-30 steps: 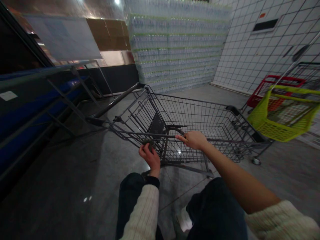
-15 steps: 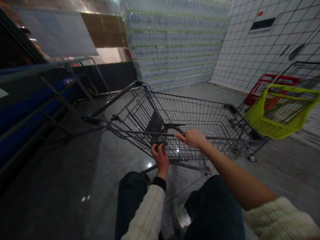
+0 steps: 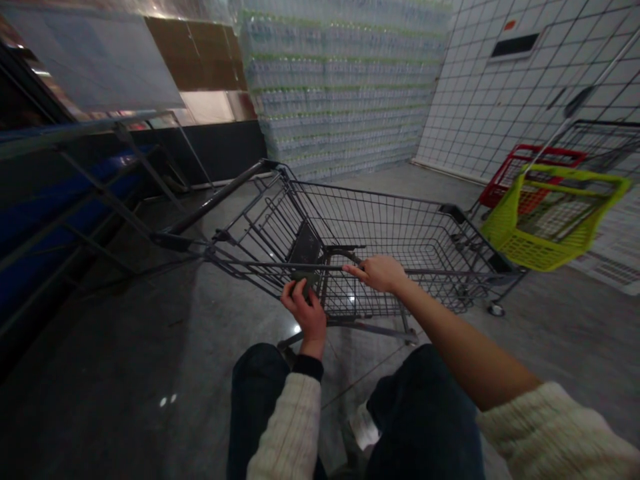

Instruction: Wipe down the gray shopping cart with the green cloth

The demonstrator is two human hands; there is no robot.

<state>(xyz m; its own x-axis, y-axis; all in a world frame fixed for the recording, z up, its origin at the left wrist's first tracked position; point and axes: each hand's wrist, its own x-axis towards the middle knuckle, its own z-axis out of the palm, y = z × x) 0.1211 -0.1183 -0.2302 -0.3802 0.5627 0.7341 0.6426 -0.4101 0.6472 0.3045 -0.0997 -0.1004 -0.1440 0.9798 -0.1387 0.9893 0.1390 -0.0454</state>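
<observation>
Two bare hands grip the near top rail of a grey wire shopping cart standing crosswise before a person in a cream knit sweater and dark trousers, on a polished concrete floor. The cart's long axis runs across the view, with its black push handle off to the left on the far side and its nose to the right. The left hand is the nearer to that handle, its fingers curled round the rail just beside the dark folded seat flap. The right hand, on a long outstretched arm, lies closed over the rail further along, forefinger extended. Beyond the cart, shrink-wrapped stacks of bottled water rise beside a white tiled wall. At right, a lime-green plastic basket tilts in front of a red-rimmed cart. Half a second earlier the left hand sat slightly further right along the rail, and the whole view has since drifted a little.
</observation>
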